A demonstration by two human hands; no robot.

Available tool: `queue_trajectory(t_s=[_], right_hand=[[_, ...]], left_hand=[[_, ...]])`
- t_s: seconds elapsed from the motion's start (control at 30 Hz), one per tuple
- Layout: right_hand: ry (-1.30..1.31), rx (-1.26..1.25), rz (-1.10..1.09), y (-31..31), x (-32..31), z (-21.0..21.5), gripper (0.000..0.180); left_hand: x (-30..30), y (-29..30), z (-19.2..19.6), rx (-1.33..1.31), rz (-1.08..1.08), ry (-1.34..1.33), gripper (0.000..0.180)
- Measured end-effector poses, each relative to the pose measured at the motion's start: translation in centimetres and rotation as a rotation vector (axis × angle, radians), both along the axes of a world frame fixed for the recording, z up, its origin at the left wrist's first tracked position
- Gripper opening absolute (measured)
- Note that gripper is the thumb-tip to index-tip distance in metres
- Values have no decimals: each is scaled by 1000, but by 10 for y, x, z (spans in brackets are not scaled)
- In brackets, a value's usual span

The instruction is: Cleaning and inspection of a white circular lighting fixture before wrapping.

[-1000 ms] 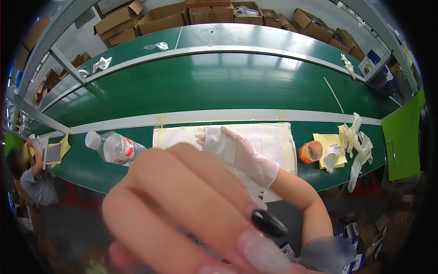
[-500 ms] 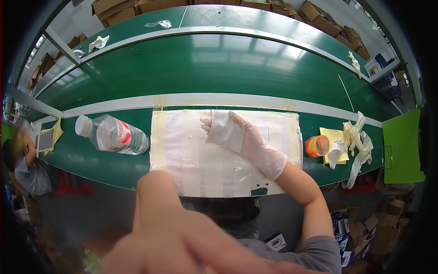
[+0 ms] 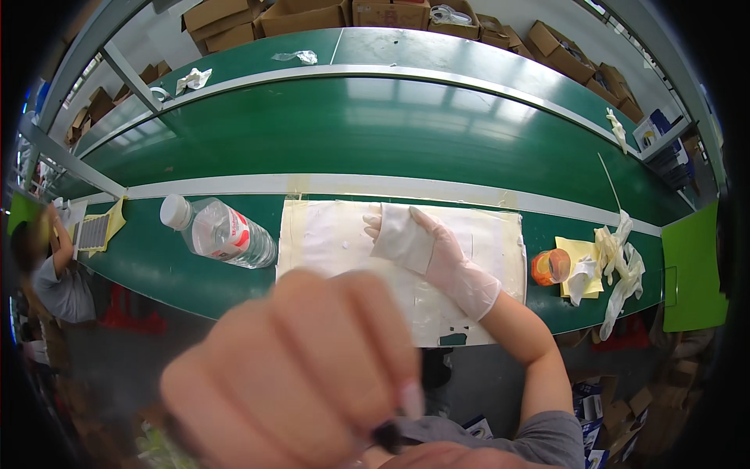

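Resting flat on the white sheet [image 3: 469, 313] that covers the table [image 3: 156, 266], the gloved right hand [image 3: 426, 250] lies open over a small white piece [image 3: 402, 238], gripping nothing. That piece, right of the plastic bottle [image 3: 223, 233], looks light, thin and limp, best pinched at 1 free edge. The left hand [image 3: 297, 375] is blurred near the camera, fingers curled; I cannot tell what it holds.

A factory line: long green conveyor belt [image 3: 375, 133], cardboard boxes [image 3: 305, 16] stacked behind.

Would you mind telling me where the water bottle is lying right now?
In the head view the water bottle lies on its side on the green table, left of the white sheet on which the gloved right hand rests.
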State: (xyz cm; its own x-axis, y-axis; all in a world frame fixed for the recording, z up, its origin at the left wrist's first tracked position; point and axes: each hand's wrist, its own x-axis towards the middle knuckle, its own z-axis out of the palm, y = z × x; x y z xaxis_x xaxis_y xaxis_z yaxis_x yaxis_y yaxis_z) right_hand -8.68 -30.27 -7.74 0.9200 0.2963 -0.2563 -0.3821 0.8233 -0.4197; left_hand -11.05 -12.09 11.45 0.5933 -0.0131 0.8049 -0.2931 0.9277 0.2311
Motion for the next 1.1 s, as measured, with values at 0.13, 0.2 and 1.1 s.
queue_trajectory(t_s=[0.13,0.2,1.1], right_hand=[[42,195,51,3,8,-9,59],[-13,-34,0,17,4,17,59],[-41,27,19,6,7,-12,58]], left_hand=[[-4,1,5,101,-474,131,22],[-4,2,5,151,-698,213,22],[-92,-114,-163,957,-1906,-50,22]])
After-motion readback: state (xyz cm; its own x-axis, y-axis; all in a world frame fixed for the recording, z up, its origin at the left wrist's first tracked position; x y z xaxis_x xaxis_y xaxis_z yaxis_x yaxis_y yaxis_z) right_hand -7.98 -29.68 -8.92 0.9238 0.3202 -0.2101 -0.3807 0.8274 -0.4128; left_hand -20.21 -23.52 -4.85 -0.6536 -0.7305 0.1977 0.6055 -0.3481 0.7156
